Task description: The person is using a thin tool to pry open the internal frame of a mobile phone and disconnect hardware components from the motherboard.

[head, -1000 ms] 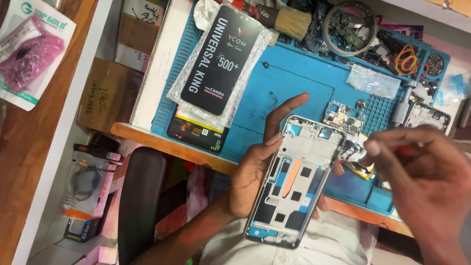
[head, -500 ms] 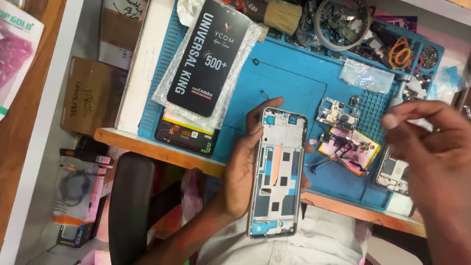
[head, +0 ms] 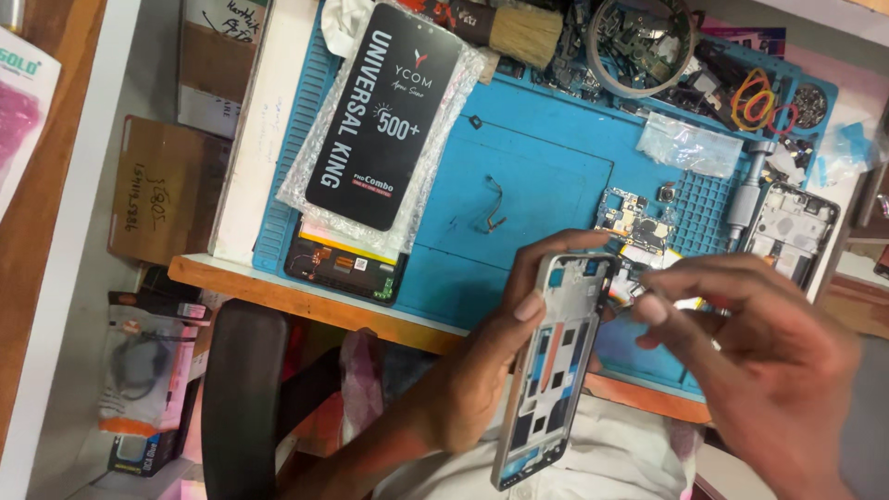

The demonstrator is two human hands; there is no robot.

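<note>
The left hand (head: pixel 486 370) is clamped on a phone frame (head: pixel 553 370), thumb across its face and fingers behind, holding it upright above the near edge of the blue mat (head: pixel 546 176). Half a second ago the frame sat further left of the circuit boards; now its top edge has come up against them, just below the loose board (head: pixel 634 215) on the mat. The right hand (head: pixel 750 361) has moved in from the right and down, and its fingertips (head: pixel 651 308) are pinched together at the frame's top right corner; whether they grip a small part there I cannot tell. So the work has shifted from carrying the frame to fine handling at that corner. Left of the frame on the mat lie a black screen panel (head: pixel 384 116) in bubble wrap and a thin cable (head: pixel 494 208). A second phone body (head: pixel 789 231) lies to the right.
</note>
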